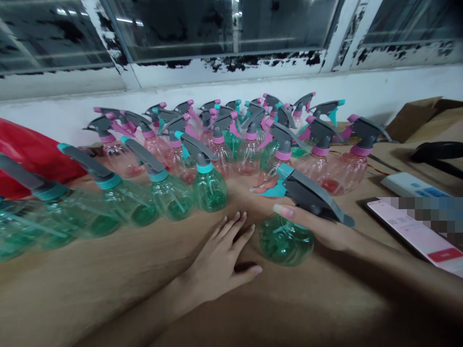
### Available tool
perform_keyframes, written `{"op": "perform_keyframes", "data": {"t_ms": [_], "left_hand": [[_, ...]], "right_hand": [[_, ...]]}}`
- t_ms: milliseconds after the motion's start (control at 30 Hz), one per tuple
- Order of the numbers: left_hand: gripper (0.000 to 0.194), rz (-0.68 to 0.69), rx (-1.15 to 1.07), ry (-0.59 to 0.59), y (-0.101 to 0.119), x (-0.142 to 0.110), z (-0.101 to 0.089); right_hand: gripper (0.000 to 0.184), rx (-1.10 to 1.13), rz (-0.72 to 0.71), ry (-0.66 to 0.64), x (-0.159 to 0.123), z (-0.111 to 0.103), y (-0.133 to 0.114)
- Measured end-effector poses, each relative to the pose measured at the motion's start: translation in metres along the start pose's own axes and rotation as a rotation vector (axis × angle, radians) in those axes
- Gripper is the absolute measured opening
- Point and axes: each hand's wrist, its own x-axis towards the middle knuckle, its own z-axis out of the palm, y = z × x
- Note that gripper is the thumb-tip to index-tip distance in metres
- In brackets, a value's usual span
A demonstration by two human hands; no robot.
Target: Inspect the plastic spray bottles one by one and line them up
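My right hand (314, 224) grips a green spray bottle (285, 243) round its neck, the thumb in front and a finger by the turquoise trigger. Its grey and turquoise spray head points left, and the bottle is upright at the table surface. Beside it, my left hand (220, 258) lies palm down with the fingers stretched out, holding nothing. Just beyond those fingertips stands another green spray bottle (210, 190), at the right end of a row of green bottles with turquoise collars.
Pink spray bottles (249, 156) crowd against the wall, with some green ones among them. A red bag (32, 154) lies at the left. On the right are a phone (408, 231), a white device (412, 185), a black object (437, 152) and a cardboard box (415, 118).
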Motion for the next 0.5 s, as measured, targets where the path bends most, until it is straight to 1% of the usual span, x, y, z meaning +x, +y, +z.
{"op": "perform_keyframes", "data": {"t_ms": [133,200,267,367,433,500], "left_hand": [[0.073,-0.002,-0.011,-0.013,0.0,0.0,-0.001],[0.073,0.002,-0.007,-0.015,0.0,0.0,-0.001],[0.073,0.009,0.002,-0.01,0.0,0.001,-0.002],[0.072,0.02,0.011,0.011,0.0,0.001,-0.001],[0.071,0.022,0.01,0.026,0.001,0.0,-0.001],[0.071,0.021,0.004,0.029,0.001,0.0,-0.001]], "right_hand": [[0.031,0.002,-0.015,-0.008,0.0,-0.001,0.002],[0.032,-0.008,-0.024,0.015,0.0,-0.001,0.001],[0.032,-0.047,-0.027,0.06,0.0,-0.001,-0.002],[0.024,-0.198,-0.026,0.168,-0.001,-0.001,-0.008],[0.031,-0.295,-0.029,0.225,-0.002,-0.001,-0.01],[0.034,-0.31,-0.041,0.232,-0.002,-0.002,-0.008]]}}
